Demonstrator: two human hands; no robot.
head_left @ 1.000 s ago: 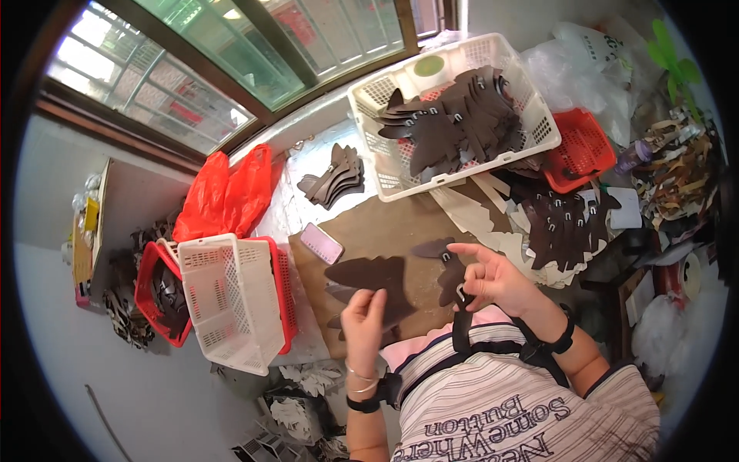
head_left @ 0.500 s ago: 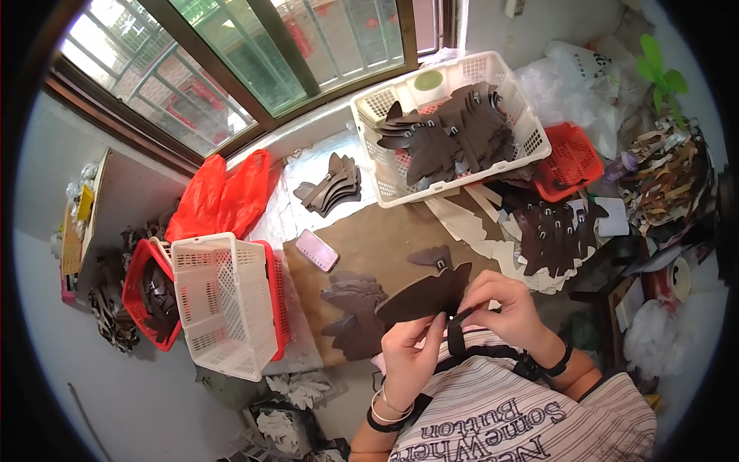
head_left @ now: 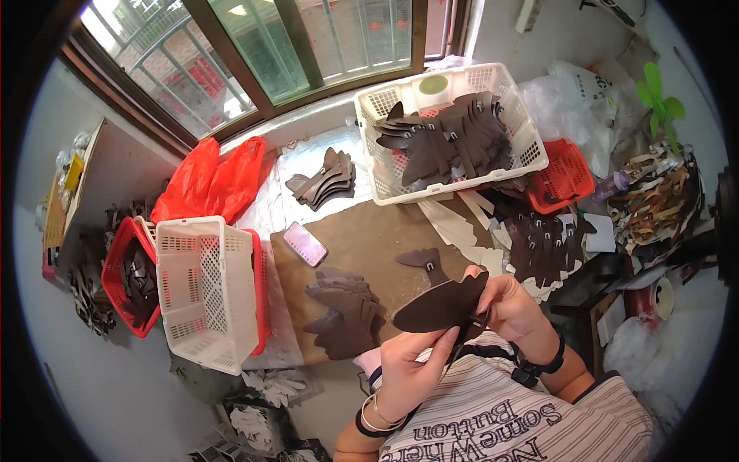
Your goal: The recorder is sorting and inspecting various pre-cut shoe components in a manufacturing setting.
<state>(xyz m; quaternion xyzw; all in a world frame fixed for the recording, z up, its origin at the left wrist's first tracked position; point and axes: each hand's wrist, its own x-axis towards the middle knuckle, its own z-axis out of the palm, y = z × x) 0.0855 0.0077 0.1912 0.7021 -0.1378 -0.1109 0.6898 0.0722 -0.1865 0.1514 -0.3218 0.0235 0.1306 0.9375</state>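
A dark brown leather shoe-upper piece (head_left: 437,306) is held up in front of my body, over the table's near edge. My left hand (head_left: 406,360) pinches its lower edge between thumb and fingers. At its right end my right hand (head_left: 509,309) is closed on it, with the thumb and fingers at the edge. A narrow dark strap (head_left: 463,337) hangs by my fingertips; how it joins the piece is hard to make out. Just beyond lies a brown piece with a small metal buckle (head_left: 428,264). Left of my hands sits a stack of brown leather pieces (head_left: 346,314).
A phone (head_left: 305,244) lies on the brown-covered table (head_left: 362,239). Behind it is another leather stack (head_left: 325,182). A white basket (head_left: 450,192) full of buckled pieces stands at the back, beside a red basket (head_left: 586,181). Leftward are an upright white basket (head_left: 245,296) and a red bag (head_left: 212,185).
The leather piece has shifted slightly right and tilted, showing more of its face. My right hand has moved from the strap up to the piece's right edge. The view has shifted a little.
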